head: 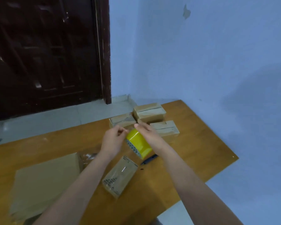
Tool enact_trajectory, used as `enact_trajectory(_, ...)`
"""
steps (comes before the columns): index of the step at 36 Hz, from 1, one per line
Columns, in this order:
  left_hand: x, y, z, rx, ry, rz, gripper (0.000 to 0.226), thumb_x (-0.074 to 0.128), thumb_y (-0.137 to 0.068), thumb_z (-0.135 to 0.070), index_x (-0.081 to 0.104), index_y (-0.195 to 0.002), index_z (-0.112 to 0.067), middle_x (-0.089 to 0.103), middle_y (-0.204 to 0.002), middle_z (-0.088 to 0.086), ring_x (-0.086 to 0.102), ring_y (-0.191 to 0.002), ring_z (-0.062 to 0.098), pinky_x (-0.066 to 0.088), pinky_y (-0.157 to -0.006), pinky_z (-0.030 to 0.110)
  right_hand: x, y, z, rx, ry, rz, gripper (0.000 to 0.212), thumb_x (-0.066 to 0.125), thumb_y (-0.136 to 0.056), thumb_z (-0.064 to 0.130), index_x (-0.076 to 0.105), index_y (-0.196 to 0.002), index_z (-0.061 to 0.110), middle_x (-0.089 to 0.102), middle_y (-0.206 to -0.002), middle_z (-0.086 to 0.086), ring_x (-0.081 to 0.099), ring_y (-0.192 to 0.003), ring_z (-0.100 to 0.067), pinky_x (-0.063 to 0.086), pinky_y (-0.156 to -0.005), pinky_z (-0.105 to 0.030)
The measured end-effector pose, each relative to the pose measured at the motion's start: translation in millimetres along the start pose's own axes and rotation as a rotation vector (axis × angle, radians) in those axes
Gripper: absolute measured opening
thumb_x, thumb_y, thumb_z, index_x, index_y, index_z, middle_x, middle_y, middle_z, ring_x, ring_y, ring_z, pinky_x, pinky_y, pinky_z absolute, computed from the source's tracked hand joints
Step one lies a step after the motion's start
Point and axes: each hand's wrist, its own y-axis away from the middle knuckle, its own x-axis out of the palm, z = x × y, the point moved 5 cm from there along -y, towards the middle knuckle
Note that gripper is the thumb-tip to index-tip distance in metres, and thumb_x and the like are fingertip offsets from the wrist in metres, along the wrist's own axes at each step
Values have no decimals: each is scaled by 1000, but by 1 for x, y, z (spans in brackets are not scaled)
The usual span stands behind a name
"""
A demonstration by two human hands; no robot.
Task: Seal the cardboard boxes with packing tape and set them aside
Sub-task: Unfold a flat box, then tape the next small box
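A yellow roll of packing tape [139, 143] is held above the wooden table [193, 153]. My right hand [150, 133] grips the roll from the right. My left hand [113, 138] pinches at the roll's upper left edge, where the tape end seems to be. Below the hands a small cardboard box [120, 175] lies flat on the table, its top shiny. Three more small boxes sit at the far edge: one on the left [121, 121], one at the back [148, 112], one on the right [166, 129].
A stack of flat cardboard sheets [44, 184] lies at the near left. A dark pen-like cutter [148, 159] rests right of the near box. Crumpled clear plastic [88, 157] lies beside the sheets. A dark door and a blue wall stand behind the table.
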Motion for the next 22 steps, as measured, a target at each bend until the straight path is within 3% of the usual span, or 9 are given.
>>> enact_trajectory(3,3,0,19,-182,185,17,27,57,-93,-8,58,-68,-18,60,-72,2,55,-74,22,47,-69,37,-6,7,-11,58,1,58,43,46,-96,45,51,-131,21,47,-117,13,44,-112,-5,33,-92,-23)
enact_trajectory(5,8,4,31,-353,333,27,25,49,-97,-8,58,-73,-10,61,-77,10,55,-68,23,48,-60,31,-9,10,-16,69,21,88,45,53,-90,52,57,-122,20,57,-115,9,53,-107,-8,43,-90,-25)
enact_trajectory(8,20,11,41,-521,514,113,25,41,-99,-9,59,-82,-5,63,-75,12,60,-56,20,52,-57,30,-12,12,-16,-6,58,145,18,56,-93,33,64,-90,17,66,-87,6,62,-83,-8,46,-79,-24)
enact_trajectory(11,23,8,41,-491,482,135,24,44,-97,-6,59,-78,-5,63,-69,12,60,-56,22,52,-58,31,-15,12,-15,-58,67,146,21,54,-96,21,59,-76,16,61,-75,4,59,-71,-9,45,-69,-22)
enact_trajectory(14,12,-6,40,-402,431,7,24,49,-94,0,56,-71,-5,61,-55,7,57,-54,20,49,-48,22,-15,10,-18,-40,97,102,27,55,-95,27,55,-74,11,54,-69,-1,53,-63,-11,41,-60,-22)
enact_trajectory(17,-7,-19,43,-362,424,-111,24,50,-92,3,52,-70,-5,61,-45,0,60,-65,24,51,-65,29,-16,4,-38,45,401,42,42,57,-91,42,44,-65,11,39,-60,-1,39,-52,-13,29,-50,-24)
enact_trajectory(19,-11,-20,44,-329,401,-134,23,51,-92,3,53,-71,-6,64,-53,1,62,-75,30,52,-77,36,-17,1,-54,111,598,-2,54,56,-88,53,35,-57,14,32,-54,2,33,-47,-12,24,-46,-25)
enact_trajectory(22,-1,-10,58,-355,375,-126,22,52,-93,1,55,-72,-8,64,-69,9,62,-82,30,52,-81,41,-18,-1,-73,174,689,-17,57,56,-84,60,37,-56,14,36,-54,1,37,-49,-14,28,-49,-30)
